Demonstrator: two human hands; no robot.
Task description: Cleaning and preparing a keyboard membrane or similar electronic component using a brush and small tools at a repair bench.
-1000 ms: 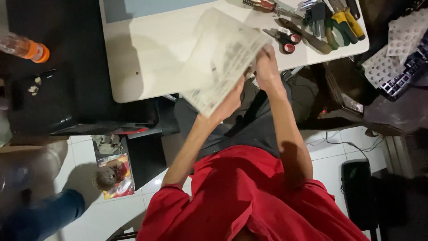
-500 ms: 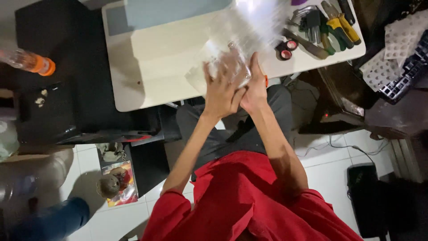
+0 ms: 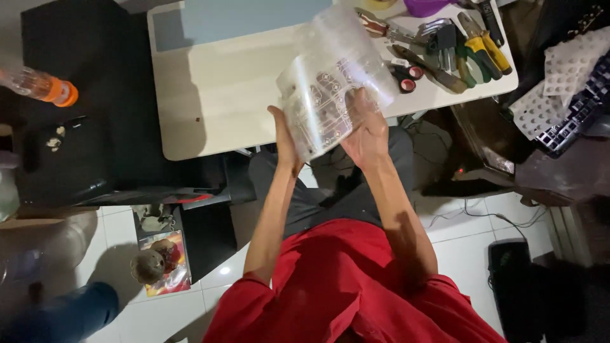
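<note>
clear circuit sheet held up in both my hands above the desk edge

my left hand (image 3: 284,143) grips the near left edge of a clear flexible membrane sheet (image 3: 333,79), fingers closed around it with the thumb on my side. my right hand (image 3: 368,130) is clamped on the lower right part of the same sheet, palm behind it, fingers pressed flat on the plastic. the sheet is printed with pale circuit traces and hangs lifted off the white desk (image 3: 216,95), tilted and slightly bowed, its top corner catching the light.

as far as i can judge, the sheet is already free and in hand; nothing shows it laid down or fitted anywhere yet.

just right of the sheet on the desk lie small red-handled scissors (image 3: 405,75), then a cluster of pliers and screwdrivers (image 3: 460,47). further right, off the desk, a dark keyboard (image 3: 575,117) sits beside a white dimpled rubber mat (image 3: 559,73). far left, a clear bottle with an orange cap (image 3: 41,86) lies on a black surface. below are my red shirt (image 3: 343,286) and the white tiled floor (image 3: 464,235).
</note>
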